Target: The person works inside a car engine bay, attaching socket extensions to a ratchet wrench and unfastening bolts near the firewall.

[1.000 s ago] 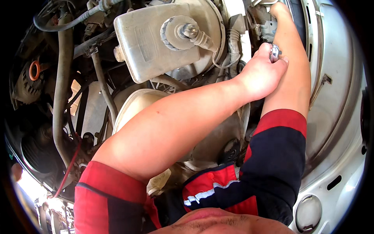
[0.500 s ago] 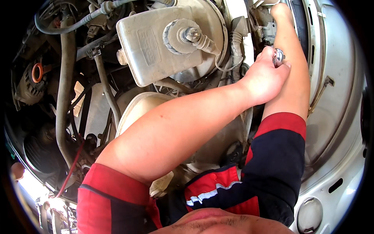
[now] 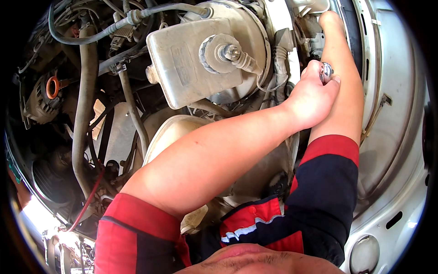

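Observation:
My left hand (image 3: 313,93) reaches across the engine bay and is closed around a chrome ratchet (image 3: 326,73). Only the tool's shiny rounded head shows above my fist, beside my right forearm; the rest is hidden in or under the hand. My right arm stretches forward along the fender, and my right hand (image 3: 331,19) bends down at the far end. Its fingers are out of sight among the parts there. To the left of my left hand stands a dusty translucent fluid reservoir (image 3: 191,64) with a round cap and a cable connector on top.
A large round brake booster (image 3: 258,50) sits behind the reservoir. Hoses (image 3: 86,114) and an orange-ringed dipstick handle (image 3: 53,86) lie at the left. The silver fender (image 3: 397,91) bounds the right. A cream tank (image 3: 169,130) is partly under my left forearm.
The engine parts have shifted slightly right and down in the picture. My left hand keeps its grip on the ratchet, and both arms hold nearly the same pose.

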A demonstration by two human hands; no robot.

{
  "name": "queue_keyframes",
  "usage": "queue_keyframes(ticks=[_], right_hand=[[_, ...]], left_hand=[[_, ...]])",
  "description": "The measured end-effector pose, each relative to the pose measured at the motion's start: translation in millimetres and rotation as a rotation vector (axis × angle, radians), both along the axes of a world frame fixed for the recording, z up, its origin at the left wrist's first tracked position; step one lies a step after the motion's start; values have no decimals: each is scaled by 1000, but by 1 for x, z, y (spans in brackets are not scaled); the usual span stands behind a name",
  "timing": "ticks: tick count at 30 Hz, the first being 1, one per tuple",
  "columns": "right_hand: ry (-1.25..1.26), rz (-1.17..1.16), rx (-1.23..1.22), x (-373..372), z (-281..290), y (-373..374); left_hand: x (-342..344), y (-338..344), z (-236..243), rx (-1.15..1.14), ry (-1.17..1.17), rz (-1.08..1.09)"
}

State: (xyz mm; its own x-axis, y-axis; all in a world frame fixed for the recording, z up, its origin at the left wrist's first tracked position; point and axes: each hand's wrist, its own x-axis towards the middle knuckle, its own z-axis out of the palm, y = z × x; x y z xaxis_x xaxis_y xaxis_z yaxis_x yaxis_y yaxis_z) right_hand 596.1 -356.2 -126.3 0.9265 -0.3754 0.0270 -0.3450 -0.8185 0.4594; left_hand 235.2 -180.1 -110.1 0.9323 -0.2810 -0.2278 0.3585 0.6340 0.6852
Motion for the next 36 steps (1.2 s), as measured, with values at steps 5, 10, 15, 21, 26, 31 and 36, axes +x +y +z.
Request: queue_keyframes(ticks=[5, 10, 15, 21, 26, 31, 36], right_hand=[[35, 75, -154, -4, -6, -4], [6, 6, -49, -13, 1, 13], [6, 23, -36, -23, 5, 23], [14, 33, -29, -28, 8, 26], [31, 33, -20, -39, 16, 33], [134, 101, -49, -49, 28, 33], [71, 70, -53, -43, 18, 29]], left_hand=[[-1, 3, 1, -115, 45, -13], [-1, 2, 1, -99, 33, -19], [1, -1, 0, -17, 12, 23], [1, 0, 1, -136, 46, 22], [0, 3, 3, -84, 41, -19], [1, 3, 3, -123, 49, 13], [1, 2, 3, -103, 42, 5]])
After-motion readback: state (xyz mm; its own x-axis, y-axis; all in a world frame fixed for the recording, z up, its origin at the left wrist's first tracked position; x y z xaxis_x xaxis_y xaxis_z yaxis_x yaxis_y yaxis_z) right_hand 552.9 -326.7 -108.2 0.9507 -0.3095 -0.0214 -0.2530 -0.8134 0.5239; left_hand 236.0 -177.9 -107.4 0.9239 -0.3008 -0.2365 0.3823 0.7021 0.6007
